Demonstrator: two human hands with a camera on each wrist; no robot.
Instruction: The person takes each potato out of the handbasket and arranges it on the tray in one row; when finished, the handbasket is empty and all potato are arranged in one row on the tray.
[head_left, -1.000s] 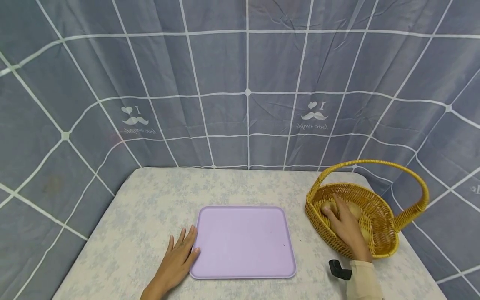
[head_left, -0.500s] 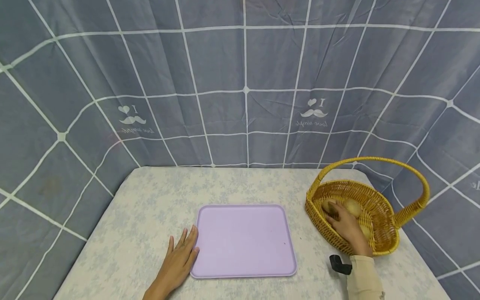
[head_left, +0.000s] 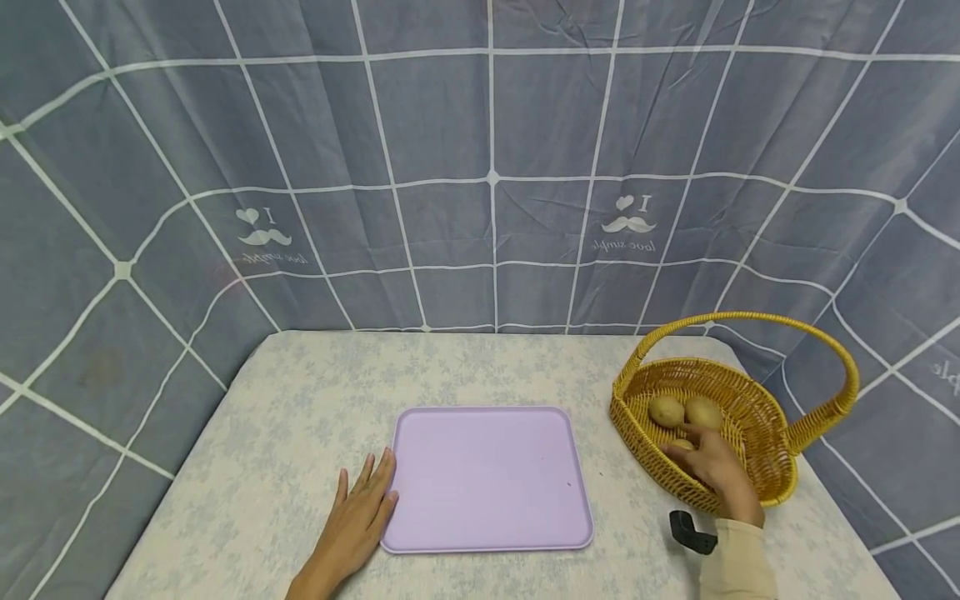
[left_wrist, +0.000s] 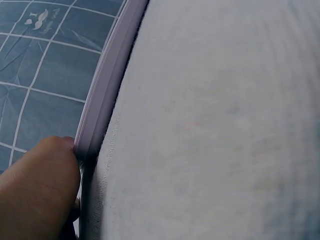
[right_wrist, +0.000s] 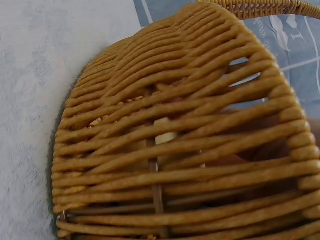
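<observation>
On the table lies a flat lilac tray [head_left: 487, 483]. My left hand [head_left: 351, 521] rests at its left edge, fingers straight and spread, with the thumb and index finger touching the rim. In the left wrist view the thumb [left_wrist: 42, 185] sits against the tray's edge [left_wrist: 102, 85]. My right hand [head_left: 716, 467] reaches into a yellow wicker basket [head_left: 776, 483], thumb and fingers curled round a potato [head_left: 683, 445] that is partly hidden. Two more potatoes lie beyond it, one at the left [head_left: 666, 411] and a larger one [head_left: 703, 412]. The right wrist view mostly shows the basket's woven side [right_wrist: 175, 135].
The basket's tall arched handle [head_left: 750, 317] rises above the right hand. A black strap-like piece [head_left: 692, 533] sticks out beside the right sleeve [head_left: 738, 562]. A grey-blue gridded curtain [head_left: 450, 225] hangs behind and at both sides of the pale floral table [head_left: 315, 392].
My right hand has drawn back from the far-left potato toward the basket's near side, uncovering the two far potatoes. The left hand and the tray hold their places.
</observation>
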